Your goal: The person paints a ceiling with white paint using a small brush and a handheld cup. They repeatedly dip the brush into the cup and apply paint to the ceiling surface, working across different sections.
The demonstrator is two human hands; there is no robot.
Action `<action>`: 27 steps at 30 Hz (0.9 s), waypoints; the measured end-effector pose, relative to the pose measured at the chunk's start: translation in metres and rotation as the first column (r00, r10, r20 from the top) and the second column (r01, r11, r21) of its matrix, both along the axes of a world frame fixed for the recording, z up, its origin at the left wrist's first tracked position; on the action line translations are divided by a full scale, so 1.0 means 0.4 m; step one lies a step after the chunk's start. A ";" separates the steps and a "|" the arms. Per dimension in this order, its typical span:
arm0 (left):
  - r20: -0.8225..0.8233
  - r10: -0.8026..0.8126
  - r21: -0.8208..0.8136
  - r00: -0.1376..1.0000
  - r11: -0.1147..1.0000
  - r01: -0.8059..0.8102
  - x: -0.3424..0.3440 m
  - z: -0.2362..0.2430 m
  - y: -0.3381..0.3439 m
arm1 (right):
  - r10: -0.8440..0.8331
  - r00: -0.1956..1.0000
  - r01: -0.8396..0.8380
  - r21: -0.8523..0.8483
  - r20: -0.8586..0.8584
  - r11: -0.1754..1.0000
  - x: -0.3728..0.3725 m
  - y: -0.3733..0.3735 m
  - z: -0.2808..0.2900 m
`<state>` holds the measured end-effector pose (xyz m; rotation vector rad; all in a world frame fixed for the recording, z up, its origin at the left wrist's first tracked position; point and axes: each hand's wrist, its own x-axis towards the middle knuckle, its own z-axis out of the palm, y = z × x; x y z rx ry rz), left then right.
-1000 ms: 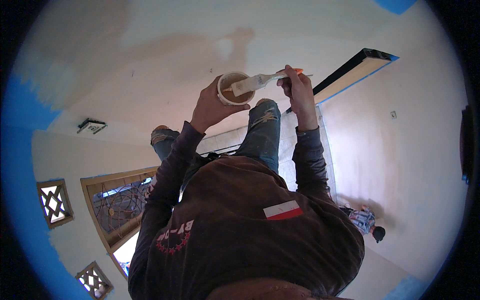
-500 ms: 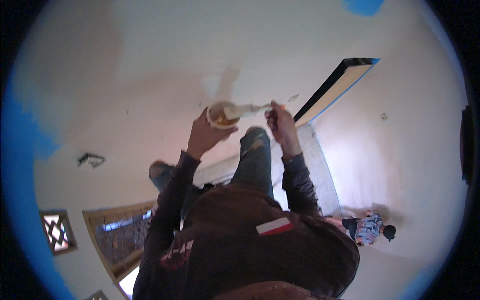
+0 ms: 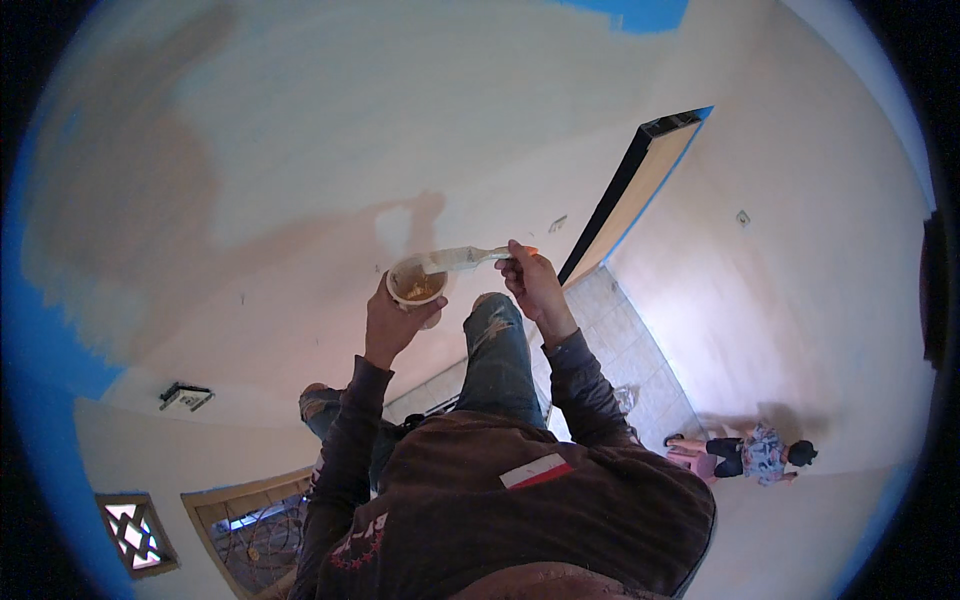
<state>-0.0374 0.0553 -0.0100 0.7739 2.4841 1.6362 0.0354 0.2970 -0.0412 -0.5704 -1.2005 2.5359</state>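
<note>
In front of me my left hand (image 3: 388,325) is closed around a small white round tub (image 3: 425,315). Its open mouth faces me, and yellowish-brown residue shows inside. A paintbrush (image 3: 462,259) is gripped by its handle in my right hand (image 3: 533,285), fingers closed round it. The brush lies roughly sideways, bristles pointing left to the tub's upper rim; whether they touch it I cannot tell. An orange handle end shows beyond my fingers. Behind both hands stretches a pale painted wall (image 3: 330,110), on which my shadow falls.
Blue paint patches (image 3: 650,14) edge the wall. A dark-framed doorway (image 3: 640,190) stands right of my hands, beside a wall socket (image 3: 743,217). Another person (image 3: 765,455) is at the right wall. A window (image 3: 255,525) and a lattice vent (image 3: 137,535) are lower left.
Hands, tub and brush have shifted left and slightly down in the picture. The bristles have come from inside the tub up to its rim. The surroundings have shifted too, as my view turned.
</note>
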 end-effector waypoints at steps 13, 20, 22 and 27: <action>0.009 0.088 0.023 0.996 0.996 -0.088 -0.035 -0.116 -0.076 | -0.325 0.883 0.249 -0.249 -0.340 0.936 -0.181 0.266 0.101; 0.085 0.159 -0.029 0.984 0.987 -0.157 -0.004 -0.221 -0.221 | -0.480 0.634 0.580 -0.039 -0.606 0.814 -0.316 0.519 0.250; 0.028 0.198 -0.004 0.980 0.980 -0.198 0.010 -0.262 -0.259 | -0.469 0.576 0.669 0.057 -0.669 0.741 -0.351 0.593 0.284; 0.039 0.266 0.030 0.963 0.963 -0.268 0.058 -0.331 -0.317 | -0.520 0.500 0.859 0.321 -0.692 0.399 -0.414 0.701 0.349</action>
